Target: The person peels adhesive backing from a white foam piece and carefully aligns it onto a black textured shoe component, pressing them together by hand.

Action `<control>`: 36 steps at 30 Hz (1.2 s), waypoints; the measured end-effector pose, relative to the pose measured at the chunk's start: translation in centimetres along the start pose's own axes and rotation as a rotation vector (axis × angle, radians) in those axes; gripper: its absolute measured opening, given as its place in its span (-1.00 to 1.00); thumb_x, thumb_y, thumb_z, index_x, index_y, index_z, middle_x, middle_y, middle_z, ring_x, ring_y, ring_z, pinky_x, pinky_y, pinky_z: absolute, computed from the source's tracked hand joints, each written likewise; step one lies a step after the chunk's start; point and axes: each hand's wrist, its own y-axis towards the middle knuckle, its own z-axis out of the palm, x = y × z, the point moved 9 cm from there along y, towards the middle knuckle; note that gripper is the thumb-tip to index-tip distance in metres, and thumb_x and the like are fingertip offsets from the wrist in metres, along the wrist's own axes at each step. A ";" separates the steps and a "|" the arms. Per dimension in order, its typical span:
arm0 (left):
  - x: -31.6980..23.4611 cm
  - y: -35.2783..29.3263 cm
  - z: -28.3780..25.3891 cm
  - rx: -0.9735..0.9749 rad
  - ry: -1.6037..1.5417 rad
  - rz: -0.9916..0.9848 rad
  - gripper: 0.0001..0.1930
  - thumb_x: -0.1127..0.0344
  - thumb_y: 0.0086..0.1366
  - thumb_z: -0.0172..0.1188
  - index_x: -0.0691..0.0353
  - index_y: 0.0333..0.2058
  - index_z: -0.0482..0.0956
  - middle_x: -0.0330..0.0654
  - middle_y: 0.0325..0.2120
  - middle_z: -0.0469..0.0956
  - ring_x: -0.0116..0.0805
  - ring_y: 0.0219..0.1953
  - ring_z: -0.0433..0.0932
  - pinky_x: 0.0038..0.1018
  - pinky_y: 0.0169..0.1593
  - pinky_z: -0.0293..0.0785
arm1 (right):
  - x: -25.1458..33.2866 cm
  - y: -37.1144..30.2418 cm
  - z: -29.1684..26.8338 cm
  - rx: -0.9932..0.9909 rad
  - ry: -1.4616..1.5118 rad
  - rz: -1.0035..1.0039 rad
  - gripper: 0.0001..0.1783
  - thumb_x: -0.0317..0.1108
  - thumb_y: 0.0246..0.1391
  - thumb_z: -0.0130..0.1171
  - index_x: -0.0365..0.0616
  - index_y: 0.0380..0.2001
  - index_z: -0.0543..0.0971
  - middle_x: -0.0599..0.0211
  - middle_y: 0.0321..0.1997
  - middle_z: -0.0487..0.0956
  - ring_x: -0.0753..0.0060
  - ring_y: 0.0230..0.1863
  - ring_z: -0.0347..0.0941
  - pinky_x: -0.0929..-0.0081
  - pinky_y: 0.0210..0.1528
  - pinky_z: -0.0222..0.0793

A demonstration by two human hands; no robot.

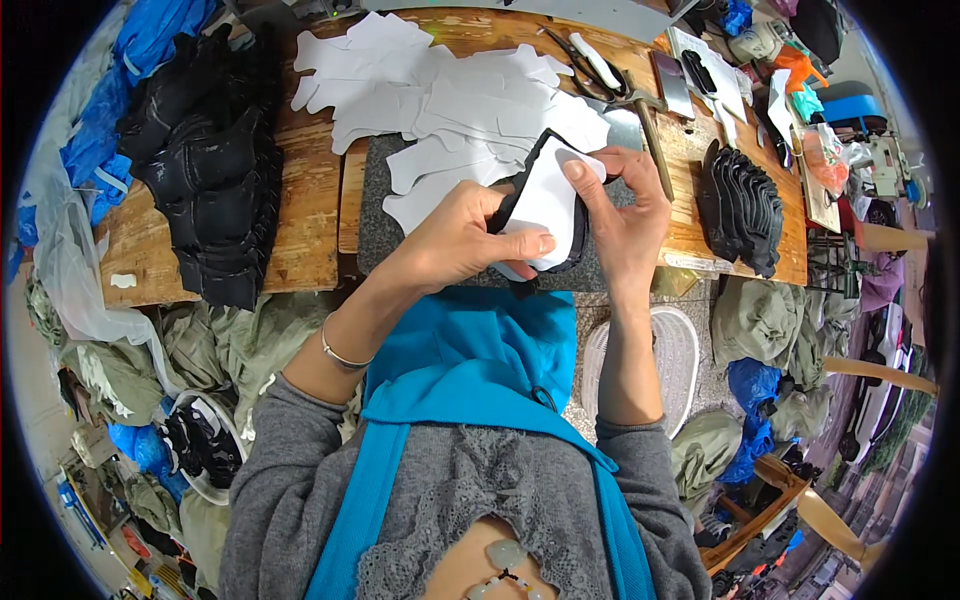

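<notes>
Between my hands, above a dark stone slab [378, 220], I hold a black fabric piece [578, 240] with a white cut-out insert [545, 200] lying on its face. My left hand [465, 230] grips the lower left edge, thumb flat on the white insert and fingers behind. My right hand [625, 195] pinches the upper right edge, its thumb pressing the insert near the top. Black fabric shows as a rim around the white. Behind my hands a loose heap of similar white cut-outs [470, 95] spreads over the slab and table.
A tall stack of black pieces [205, 160] lies on the wooden table [305, 200] at left. At right stands a row of black pieces [740, 210]. Scissors [590, 80] and a white-handled tool [595, 60] lie at the back. A white basket [675, 355] is below the table edge.
</notes>
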 end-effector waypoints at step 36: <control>-1.9 0.7 -1.2 -0.318 0.491 0.362 -0.80 0.34 -0.04 0.36 0.32 -0.62 0.54 -0.36 -0.74 0.44 -0.73 -0.68 0.25 -0.68 -0.66 0.10 | 0.0 1.8 5.0 0.119 -0.058 0.295 -0.31 0.09 0.20 -0.19 -0.40 -0.64 0.46 -0.03 -0.74 0.38 0.23 -0.64 0.36 0.28 -0.49 0.26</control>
